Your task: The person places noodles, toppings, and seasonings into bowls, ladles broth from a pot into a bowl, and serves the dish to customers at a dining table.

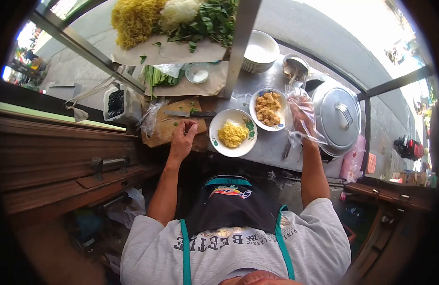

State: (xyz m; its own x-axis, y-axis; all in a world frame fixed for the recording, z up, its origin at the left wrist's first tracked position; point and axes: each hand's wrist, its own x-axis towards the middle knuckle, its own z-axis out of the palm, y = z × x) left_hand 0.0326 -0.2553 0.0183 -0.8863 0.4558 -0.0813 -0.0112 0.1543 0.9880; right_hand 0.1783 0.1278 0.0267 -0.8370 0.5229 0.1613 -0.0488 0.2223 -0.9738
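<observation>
My left hand (183, 138) is closed, thumb and fingertips together, over the near edge of the wooden cutting board (160, 127); what it holds, if anything, is hidden. A knife (200, 114) lies across the board just beyond it. Clear plastic covers my right hand (302, 114), between a bowl of brown chopped food (268, 108) and a lidded metal pot (340, 116); glare and folds hide how its fingers are set. Between my hands, a white bowl (232, 148) with a green leaf pattern holds yellow noodles (233, 134).
Stacked white bowls (261, 51) and a metal pot with a ladle (295, 69) stand at the back. Shelves at back left bear noodles (136, 21), leafy greens (210, 23) and a small clear bowl (198, 73). A metal post (243, 45) rises beside them. Pink plastic (353, 159) is at right.
</observation>
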